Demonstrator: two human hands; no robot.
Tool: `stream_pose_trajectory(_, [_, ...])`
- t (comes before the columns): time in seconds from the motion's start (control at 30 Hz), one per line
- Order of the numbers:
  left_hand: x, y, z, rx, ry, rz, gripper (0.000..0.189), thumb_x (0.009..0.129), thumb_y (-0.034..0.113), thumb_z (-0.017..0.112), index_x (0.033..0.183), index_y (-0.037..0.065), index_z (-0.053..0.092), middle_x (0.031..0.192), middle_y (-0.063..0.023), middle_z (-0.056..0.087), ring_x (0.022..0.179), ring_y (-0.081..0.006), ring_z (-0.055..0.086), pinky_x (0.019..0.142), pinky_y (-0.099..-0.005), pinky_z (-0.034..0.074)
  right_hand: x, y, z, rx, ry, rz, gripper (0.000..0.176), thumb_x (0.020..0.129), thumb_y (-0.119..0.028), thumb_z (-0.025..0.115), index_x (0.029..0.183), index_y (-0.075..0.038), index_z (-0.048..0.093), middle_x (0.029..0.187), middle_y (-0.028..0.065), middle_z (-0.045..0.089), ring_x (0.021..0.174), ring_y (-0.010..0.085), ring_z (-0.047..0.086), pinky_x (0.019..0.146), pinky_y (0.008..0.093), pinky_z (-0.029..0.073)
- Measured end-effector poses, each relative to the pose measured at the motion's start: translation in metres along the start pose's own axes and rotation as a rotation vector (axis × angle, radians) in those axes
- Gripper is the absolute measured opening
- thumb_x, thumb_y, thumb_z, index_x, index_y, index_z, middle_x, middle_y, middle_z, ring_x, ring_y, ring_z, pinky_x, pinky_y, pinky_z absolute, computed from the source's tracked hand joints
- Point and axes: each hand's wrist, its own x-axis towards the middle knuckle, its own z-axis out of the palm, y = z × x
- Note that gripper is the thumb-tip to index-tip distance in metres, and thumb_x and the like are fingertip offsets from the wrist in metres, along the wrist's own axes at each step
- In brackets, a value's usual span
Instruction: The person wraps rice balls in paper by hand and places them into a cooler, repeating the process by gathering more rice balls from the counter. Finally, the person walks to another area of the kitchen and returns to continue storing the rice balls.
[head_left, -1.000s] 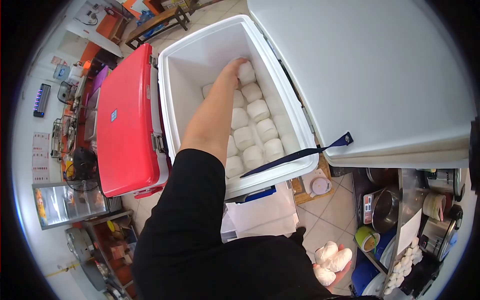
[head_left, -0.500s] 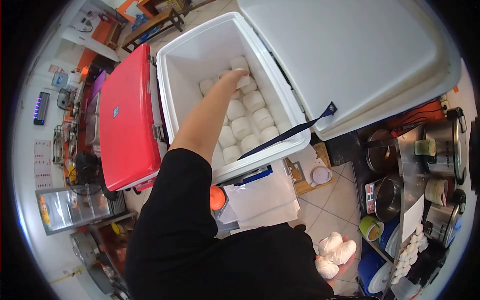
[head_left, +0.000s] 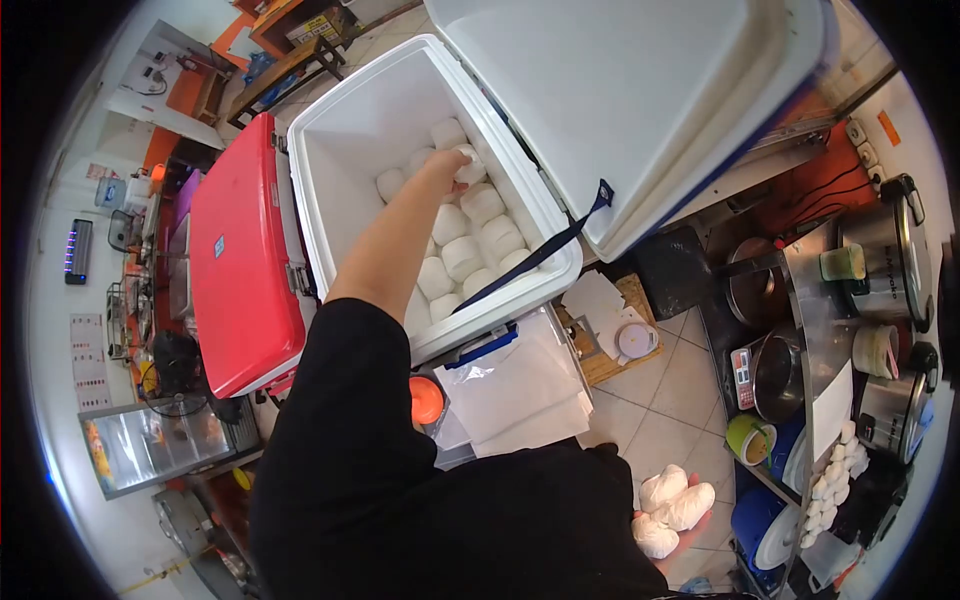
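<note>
white bundles (head_left: 462,255) fill the cooler (head_left: 345,120); of the hands, left hand (head_left: 443,167) grips one, right hand (head_left: 700,528) cups three.

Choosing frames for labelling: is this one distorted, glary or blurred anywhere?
Head view: strong fisheye, with black corners and the cooler and its lid bowed. Head view: even indoor light, no harsh glare on the white lid. Head view: the left hand inside the cooler looks sharp, with no motion smear. The right hand with its packets sits squeezed near the bottom edge.
</note>
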Motion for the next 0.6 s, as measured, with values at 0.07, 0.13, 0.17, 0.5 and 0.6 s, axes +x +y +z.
stream_pose_trajectory(0.07, [-0.026, 0.018, -0.011, 0.205, -0.011, -0.045, 0.041, 0.089, 0.026, 0.073, 0.120, 0.002, 0.059, 0.116, -0.0145, 0.061, 0.097, -0.0281, 0.063, 0.072, -0.0435, 0.056, 0.005, -0.002, -0.007, -0.049, -0.031, -0.016, 0.082, 0.088, -0.073, 0.047, 0.152, -0.022, 0.039, 0.146, 0.0127, 0.051, 0.120, 0.0433, 0.059, 0.060, 0.0556, 0.063])
stream_pose_trajectory(0.13, [-0.095, 0.056, -0.020, 0.681, -0.047, 0.100, 0.034, 0.091, 0.024, 0.070, 0.114, 0.001, 0.062, 0.110, -0.0157, 0.064, 0.090, -0.0278, 0.065, 0.068, -0.0436, 0.057, 0.009, -0.012, -0.009, -0.109, -0.070, -0.034, 0.083, 0.087, -0.073, 0.048, 0.152, -0.022, 0.040, 0.146, 0.0131, 0.050, 0.120, 0.0440, 0.059, 0.060, 0.0570, 0.063])
stream_pose_trajectory(0.17, [-0.141, 0.080, -0.025, 1.162, -0.084, 0.249, 0.028, 0.092, 0.023, 0.066, 0.109, 0.001, 0.065, 0.104, -0.0170, 0.067, 0.084, -0.0276, 0.067, 0.064, -0.0437, 0.057, 0.012, -0.019, -0.006, -0.092, -0.171, 0.016, 0.083, 0.087, -0.072, 0.050, 0.151, -0.021, 0.039, 0.145, 0.0133, 0.049, 0.120, 0.0440, 0.059, 0.062, 0.0590, 0.063])
stream_pose_trajectory(0.5, [-0.568, -0.128, 0.073, 0.653, -0.795, 1.394, 0.089, 0.079, 0.024, 0.084, 0.153, 0.009, 0.037, 0.137, -0.0224, 0.048, 0.129, -0.0428, 0.046, 0.108, -0.0473, 0.043, 0.061, -0.089, 0.057, -0.610, -0.857, 0.479, 0.081, 0.083, -0.050, 0.073, 0.143, -0.005, 0.042, 0.127, 0.0174, 0.059, 0.108, 0.0319, 0.067, 0.086, 0.0462, 0.061])
stream_pose_trajectory(0.6, [-0.578, -0.149, 0.092, 0.720, -0.708, 1.258, 0.090, 0.074, 0.023, 0.087, 0.149, 0.007, 0.041, 0.132, -0.0203, 0.049, 0.125, -0.0412, 0.047, 0.107, -0.0469, 0.045, 0.080, -0.092, 0.059, -0.879, -1.032, 0.587, 0.083, 0.084, -0.054, 0.074, 0.143, -0.004, 0.044, 0.124, 0.0151, 0.062, 0.109, 0.0277, 0.066, 0.091, 0.0385, 0.057])
